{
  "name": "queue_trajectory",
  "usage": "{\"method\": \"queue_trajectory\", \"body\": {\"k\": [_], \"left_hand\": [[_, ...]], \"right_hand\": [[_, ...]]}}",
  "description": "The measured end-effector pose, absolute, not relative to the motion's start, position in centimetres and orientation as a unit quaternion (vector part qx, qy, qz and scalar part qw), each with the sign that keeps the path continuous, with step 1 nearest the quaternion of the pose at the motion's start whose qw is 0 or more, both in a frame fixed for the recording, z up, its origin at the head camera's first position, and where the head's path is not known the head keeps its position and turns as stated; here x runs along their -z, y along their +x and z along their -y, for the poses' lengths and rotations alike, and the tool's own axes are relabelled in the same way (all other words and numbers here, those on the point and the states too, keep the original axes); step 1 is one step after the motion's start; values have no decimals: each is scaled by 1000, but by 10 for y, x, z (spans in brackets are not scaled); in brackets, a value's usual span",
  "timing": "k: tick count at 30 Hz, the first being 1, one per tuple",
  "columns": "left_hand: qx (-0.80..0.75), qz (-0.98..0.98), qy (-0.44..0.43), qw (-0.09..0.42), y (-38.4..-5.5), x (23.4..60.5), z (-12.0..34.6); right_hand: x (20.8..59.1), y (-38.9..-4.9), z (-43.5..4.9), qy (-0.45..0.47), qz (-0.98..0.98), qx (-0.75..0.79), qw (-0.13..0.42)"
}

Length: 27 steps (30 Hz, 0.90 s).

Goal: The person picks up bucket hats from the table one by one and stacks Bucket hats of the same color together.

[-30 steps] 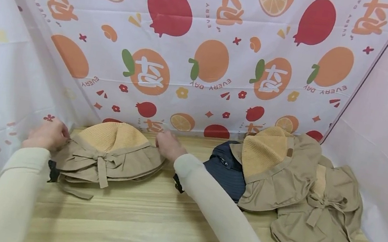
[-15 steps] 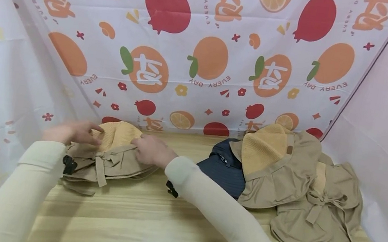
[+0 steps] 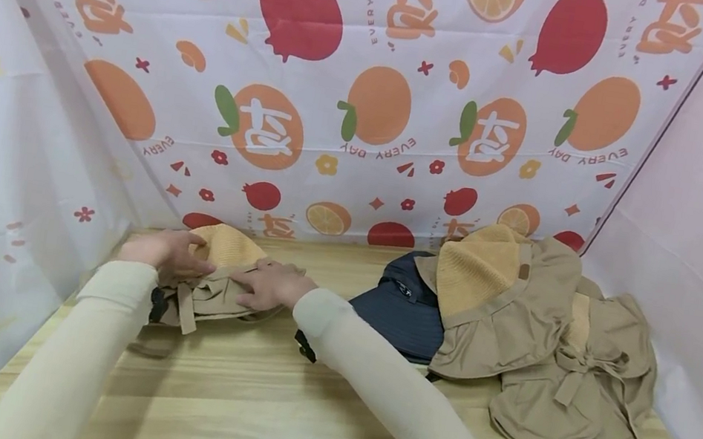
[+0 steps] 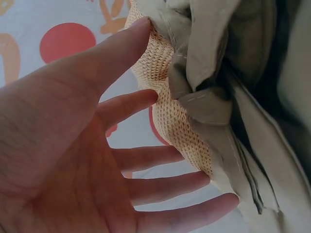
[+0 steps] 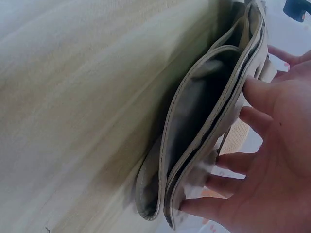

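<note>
A sun hat (image 3: 231,248) with a woven straw crown and a khaki cloth brim lies at the left of the table, a cloth bow at its front. My left hand (image 3: 164,253) is over its left side; in the left wrist view the spread fingertips touch the straw crown (image 4: 170,114). On the right side of the hat rests my right hand (image 3: 275,285). Its fingers are spread on the outside of the brim (image 5: 194,179) in the right wrist view, where several layered cloth edges show. Much of the hat's left half is hidden behind my left hand.
At the right, a similar straw-and-khaki hat (image 3: 480,267) leans over a navy cap (image 3: 401,316). Another khaki hat (image 3: 575,401) with a bow lies beside them. A fruit-print curtain (image 3: 381,104) closes off the back of the wooden table (image 3: 270,411).
Both hands have moved inward from the brim's outer ends onto the hat, the left one rightward over the crown's side. The hat's left side now appears narrower. The hats at right stay put.
</note>
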<state>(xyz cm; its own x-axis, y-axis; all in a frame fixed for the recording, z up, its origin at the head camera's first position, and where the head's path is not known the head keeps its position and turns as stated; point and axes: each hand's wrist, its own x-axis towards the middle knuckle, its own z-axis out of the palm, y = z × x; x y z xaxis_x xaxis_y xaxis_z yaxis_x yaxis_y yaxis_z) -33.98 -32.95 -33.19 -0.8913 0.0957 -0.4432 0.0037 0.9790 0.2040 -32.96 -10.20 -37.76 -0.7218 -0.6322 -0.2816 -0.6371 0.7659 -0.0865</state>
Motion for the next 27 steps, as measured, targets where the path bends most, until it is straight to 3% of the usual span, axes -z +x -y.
{"method": "queue_trajectory", "body": {"k": [18,27], "left_hand": [[-117,-961,38,249,-347,339,334],[-104,-964,48,239,-340,319,332]], "right_hand": [[376,-332,105,-311,-933,9,179],[366,-335,87,-412,-900,43,138]]}}
